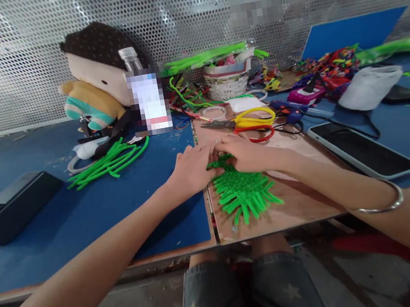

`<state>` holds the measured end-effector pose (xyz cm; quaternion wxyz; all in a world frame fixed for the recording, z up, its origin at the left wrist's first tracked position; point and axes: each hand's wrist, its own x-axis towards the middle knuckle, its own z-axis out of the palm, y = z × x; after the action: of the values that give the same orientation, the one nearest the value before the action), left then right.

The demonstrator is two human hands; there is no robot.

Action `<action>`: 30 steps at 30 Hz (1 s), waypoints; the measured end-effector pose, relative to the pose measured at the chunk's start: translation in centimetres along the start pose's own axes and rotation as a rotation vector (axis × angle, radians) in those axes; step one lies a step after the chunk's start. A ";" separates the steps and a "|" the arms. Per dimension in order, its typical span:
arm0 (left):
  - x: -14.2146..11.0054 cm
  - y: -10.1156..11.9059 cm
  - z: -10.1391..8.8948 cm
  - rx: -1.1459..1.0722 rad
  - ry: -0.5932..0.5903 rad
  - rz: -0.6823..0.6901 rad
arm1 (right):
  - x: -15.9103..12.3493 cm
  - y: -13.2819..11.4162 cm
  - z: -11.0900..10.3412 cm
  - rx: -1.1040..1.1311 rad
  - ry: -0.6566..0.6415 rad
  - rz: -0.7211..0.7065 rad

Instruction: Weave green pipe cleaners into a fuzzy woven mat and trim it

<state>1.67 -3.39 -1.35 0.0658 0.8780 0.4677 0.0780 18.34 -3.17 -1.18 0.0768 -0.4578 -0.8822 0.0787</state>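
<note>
A bright green piece woven from pipe cleaners lies on the wooden part of the tabletop, its loose ends fanning out toward me. My left hand grips its far left edge with curled fingers. From the other side, my right hand pinches the far edge, and the two hands meet there. The fingertips partly cover that edge, so the exact spot being held is hidden. Just beyond my hands rest scissors with yellow handles and a red-handled pair. Several loose green pipe cleaners lie on the blue surface at left.
A dark box-shaped device is at left, a phone at right. Plush toys, a bottle and a white basket stand along the perforated metal wall. The table's front edge runs above my knees.
</note>
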 end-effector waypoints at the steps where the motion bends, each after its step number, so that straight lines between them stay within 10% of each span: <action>1: 0.0 0.0 0.0 0.001 -0.001 0.003 | 0.0 0.0 0.0 -0.007 -0.006 -0.003; 30: 0.2 0.1 -0.2 -0.112 -0.040 0.058 | -0.1 0.9 -1.9 -0.016 -0.080 0.091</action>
<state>1.77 -3.27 -1.09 0.1221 0.8876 0.4354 0.0884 19.45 -2.62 0.47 0.0342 -0.4946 -0.8634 0.0934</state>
